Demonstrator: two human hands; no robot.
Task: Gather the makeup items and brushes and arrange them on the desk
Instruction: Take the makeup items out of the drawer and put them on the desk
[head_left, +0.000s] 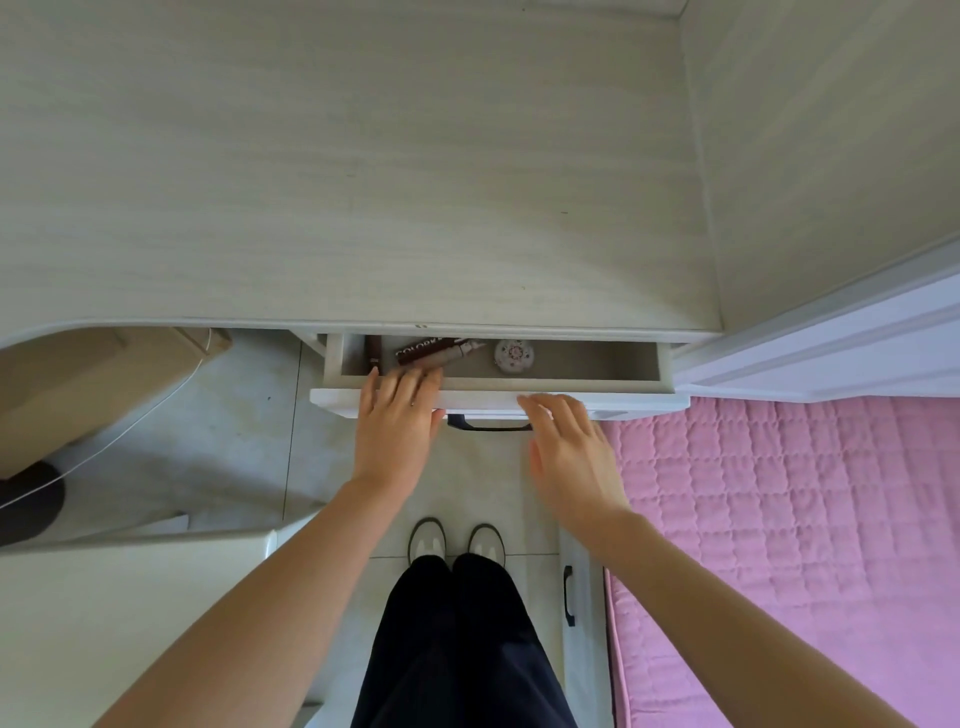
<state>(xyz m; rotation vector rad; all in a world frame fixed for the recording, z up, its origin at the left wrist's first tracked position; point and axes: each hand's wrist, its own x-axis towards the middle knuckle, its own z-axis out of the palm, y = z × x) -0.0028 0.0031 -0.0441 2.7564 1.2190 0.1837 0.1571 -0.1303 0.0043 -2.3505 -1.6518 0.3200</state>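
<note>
A white drawer (597, 391) stands pulled out a little from under the pale wood desk (363, 182). Inside lie a brown makeup tube with white lettering (423, 349), a dark slim stick (373, 349) at the left and a round white compact with a pink pattern (514, 355). My left hand (397, 421) reaches over the drawer's front edge, straight fingertips just inside near the brown tube. My right hand (569, 447) hovers with relaxed fingers at the drawer front, right of the black handle (488, 425). Neither hand holds anything.
A bed with a pink quilted cover (779, 519) fills the right side. A cardboard box (78, 395) and a white cable (130, 431) lie under the desk at left. White furniture (130, 597) stands at lower left; another black handle (569, 595) is beside my legs.
</note>
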